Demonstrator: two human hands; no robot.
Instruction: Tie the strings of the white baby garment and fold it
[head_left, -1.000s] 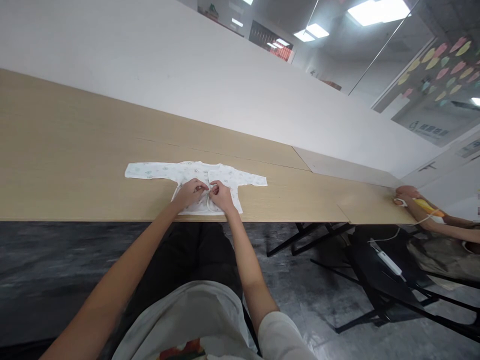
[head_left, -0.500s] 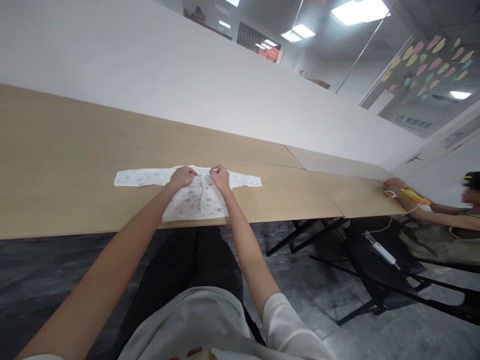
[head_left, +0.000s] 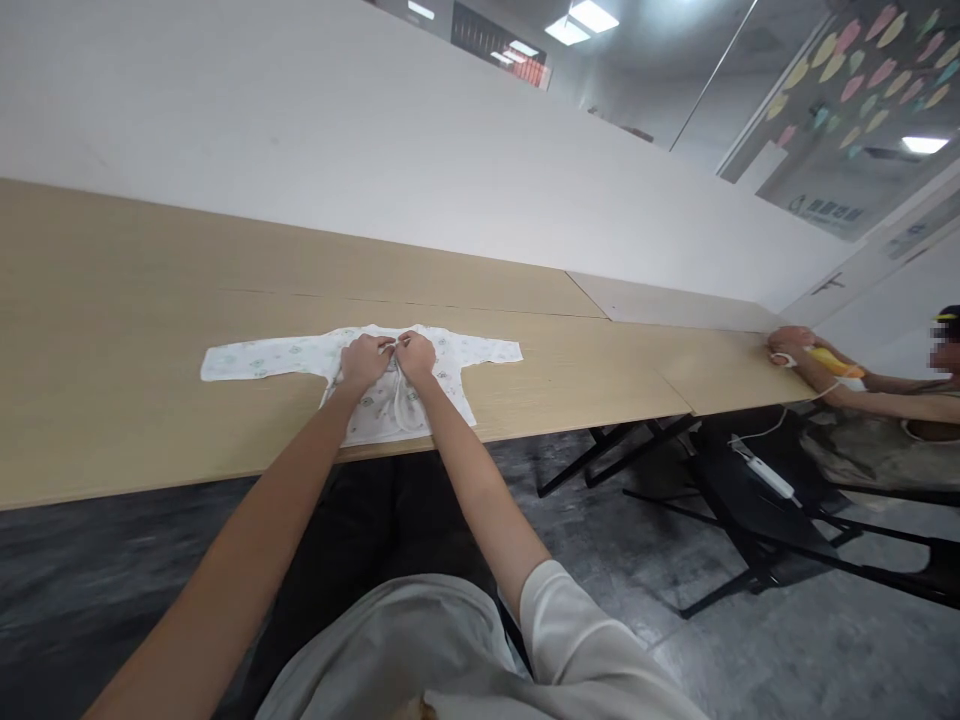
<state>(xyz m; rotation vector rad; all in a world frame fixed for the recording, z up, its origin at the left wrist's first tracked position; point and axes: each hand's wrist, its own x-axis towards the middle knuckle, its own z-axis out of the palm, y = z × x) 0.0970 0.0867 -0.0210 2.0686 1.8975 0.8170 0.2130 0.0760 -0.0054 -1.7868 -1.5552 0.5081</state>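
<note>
A small white baby shirt (head_left: 450,385) with a faint print lies spread on the table, its sleeves stretched out to both sides. My left hand (head_left: 366,360) is closed in a pinch on the front of the shirt near the neckline. Close beside it, my right hand (head_left: 416,355) also pinches the shirt's front edge. The fingertips of both hands nearly meet, and the cloth between them is raised a little. Below my hands the front edge runs down in a curve to the hem. What exactly is between the fingers is too small to make out.
The long wooden table (head_left: 112,420) runs along a white partition wall (head_left: 300,140). At the far right another person's arms (head_left: 862,400) reach to a doll (head_left: 796,342) on the table. A black folding chair (head_left: 757,510) with a white power strip (head_left: 771,478) stands below.
My hands have come together at the middle of the shirt's front, drawing the cloth up between them. Before, they were apart. The view has shifted slightly.
</note>
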